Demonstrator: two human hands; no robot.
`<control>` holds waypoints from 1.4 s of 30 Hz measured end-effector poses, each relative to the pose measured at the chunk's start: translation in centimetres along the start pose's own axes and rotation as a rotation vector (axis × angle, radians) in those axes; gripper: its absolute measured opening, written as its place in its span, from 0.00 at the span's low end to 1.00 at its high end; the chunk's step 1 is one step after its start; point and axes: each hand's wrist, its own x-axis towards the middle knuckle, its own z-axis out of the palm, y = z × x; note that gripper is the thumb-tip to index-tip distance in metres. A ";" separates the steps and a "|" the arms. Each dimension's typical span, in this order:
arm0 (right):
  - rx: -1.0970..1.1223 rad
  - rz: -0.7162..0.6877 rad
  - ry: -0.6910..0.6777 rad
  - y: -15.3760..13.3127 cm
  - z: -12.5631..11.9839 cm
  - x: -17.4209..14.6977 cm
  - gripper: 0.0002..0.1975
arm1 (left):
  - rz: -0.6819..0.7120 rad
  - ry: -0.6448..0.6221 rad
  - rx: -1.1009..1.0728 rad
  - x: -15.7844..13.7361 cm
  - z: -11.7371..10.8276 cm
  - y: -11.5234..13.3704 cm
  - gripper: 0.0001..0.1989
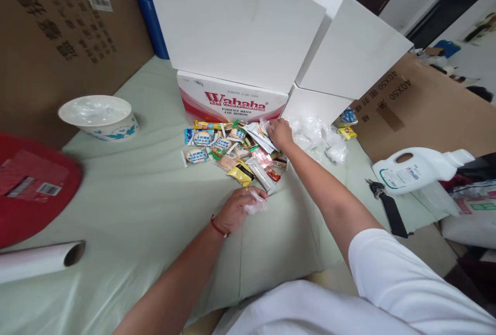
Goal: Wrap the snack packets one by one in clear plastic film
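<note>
My left hand (237,208) is closed on a crumpled clear plastic bag (256,202), just in front of a pile of wrapped snacks (222,144). A yellow packet (242,173) and a silvery packet (261,174) lie nearest to it. Over the pile's right side reaches my right hand (280,134), fingers bent down by some white snack packets (259,136) and a bit of clear plastic. Its fingertips are partly hidden, so what they grip is unclear. Crumpled clear plastic bags (313,133) lie heaped to the right of that hand.
A Wahaha carton (232,98) with white boxes (248,20) on it stands behind the snacks. To the left are a paper tub (110,131), a red object (34,185) and a white roll (34,261). A white jug (418,170) and keys (375,188) lie at the right.
</note>
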 end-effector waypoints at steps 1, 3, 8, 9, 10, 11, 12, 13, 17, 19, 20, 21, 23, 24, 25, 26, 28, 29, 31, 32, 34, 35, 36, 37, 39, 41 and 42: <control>0.023 -0.007 0.012 0.1 0.0 -0.2 0.15 | 0.004 0.006 0.000 -0.1 0.0 0.1 0.10; 0.067 -0.025 0.047 0.9 -1.1 -0.9 0.17 | 0.015 0.019 0.000 -0.2 0.1 0.2 0.10; 0.338 -0.011 0.423 8.0 -8.1 -5.0 0.14 | 0.110 0.032 0.034 -0.1 0.5 0.1 0.14; 0.348 0.099 0.531 9.7 -9.6 -6.4 0.13 | 0.119 0.042 0.046 -0.1 0.5 0.0 0.15; 0.357 0.230 0.628 11.1 -10.8 -7.9 0.12 | 0.109 0.051 0.055 0.0 0.6 -0.1 0.16; 0.360 0.293 0.664 12.2 -11.6 -9.8 0.12 | 0.080 0.060 0.061 0.1 0.6 -0.1 0.17; 0.367 0.329 0.680 12.8 -12.1 -11.8 0.12 | 0.044 0.066 0.063 0.2 0.7 -0.2 0.19; 0.380 0.356 0.685 12.8 -12.1 -14.1 0.13 | 0.015 0.072 0.062 0.3 0.7 -0.1 0.21; 0.640 0.404 0.457 8.5 -9.3 -24.2 0.11 | -0.008 0.089 0.088 0.4 0.9 0.2 0.26; 0.733 0.324 0.243 4.8 -7.5 -28.0 0.09 | -0.019 0.100 0.123 0.4 1.0 0.2 0.27; 0.758 0.235 0.173 3.1 -6.6 -29.1 0.07 | -0.024 0.104 0.146 0.4 1.0 0.2 0.27; 0.766 0.148 0.125 1.5 -5.9 -29.7 0.07 | -0.024 0.107 0.172 0.3 1.1 0.1 0.26; 0.743 -0.003 0.044 -0.8 -4.4 -29.4 0.13 | -0.013 0.103 0.218 0.2 1.2 -0.1 0.26; 0.720 -0.060 0.016 -1.4 -3.7 -28.9 0.17 | -0.003 0.099 0.223 0.2 1.3 -0.1 0.26; 0.703 -0.100 -0.003 -1.7 -3.0 -28.2 0.18 | 0.006 0.095 0.205 0.1 1.3 -0.2 0.26; 0.697 -0.119 -0.008 -1.8 -2.2 -27.5 0.15 | 0.009 0.090 0.168 0.0 1.3 -0.2 0.26; 0.737 -0.100 0.027 -1.6 -0.7 -26.4 0.08 | 0.002 0.082 0.069 -0.1 1.3 -0.1 0.26; 0.777 -0.068 0.053 -1.3 0.0 -26.0 0.06 | -0.008 0.081 0.029 -0.2 1.3 -0.1 0.26; 0.861 -0.005 0.084 -0.9 1.1 -25.7 0.06 | -0.026 0.092 0.016 -0.2 1.1 -0.1 0.25; 0.891 0.007 0.082 -0.7 1.4 -25.8 0.06 | -0.034 0.101 0.039 -0.2 1.1 -0.1 0.25; 0.931 0.008 0.050 -0.5 1.7 -26.0 0.06 | -0.043 0.117 0.125 -0.1 1.1 -0.3 0.25; 0.955 0.016 0.033 -0.4 1.6 -26.1 0.06 | -0.040 0.122 0.174 0.0 1.1 -0.4 0.25; 0.991 0.037 0.020 -0.5 1.6 -26.2 0.07 | -0.035 0.123 0.216 0.1 1.1 -0.6 0.24; 1.040 0.075 0.011 -0.5 1.5 -26.2 0.09 | -0.027 0.123 0.245 0.2 1.2 -0.7 0.24; 1.171 0.191 0.005 -0.7 1.3 -26.2 0.12 | -0.007 0.131 0.264 0.2 1.2 -0.8 0.25; 1.310 0.328 0.001 -0.8 1.1 -26.0 0.15 | 0.004 0.137 0.253 0.2 1.2 -0.7 0.25; 1.377 0.394 0.004 -0.7 1.0 -25.8 0.16 | 0.005 0.140 0.243 0.1 1.2 -0.6 0.25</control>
